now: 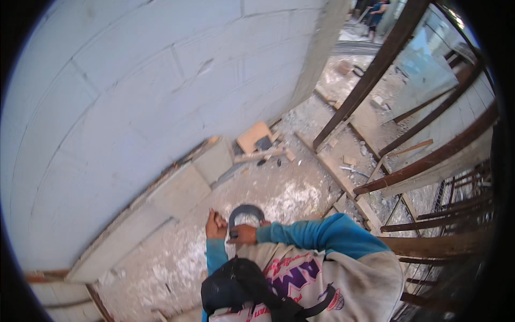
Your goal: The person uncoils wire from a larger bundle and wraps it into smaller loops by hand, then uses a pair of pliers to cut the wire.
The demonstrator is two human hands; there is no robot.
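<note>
My right hand [244, 234] is closed round the lower part of a dark grey, ring-shaped coil [246, 209]. The coil's upper arc stands out above the fingers; its material is too blurred to tell. Close by on the left, my left hand [216, 225] is raised with its fingers curled. Whatever it may pinch is too small to make out. Both arms wear teal sleeves [300, 234]. Below the hands, a black strapped bundle [233, 287] covers part of the left arm and the beige printed shirt [365, 276].
A pale block wall [161, 91] rises at the left, with a row of concrete blocks [179, 190] along its foot. Ahead lie an orange-brown board [254, 137] and timber scraps. Brown slanted posts [375, 70] stand at the right. A person [377, 15] is far back.
</note>
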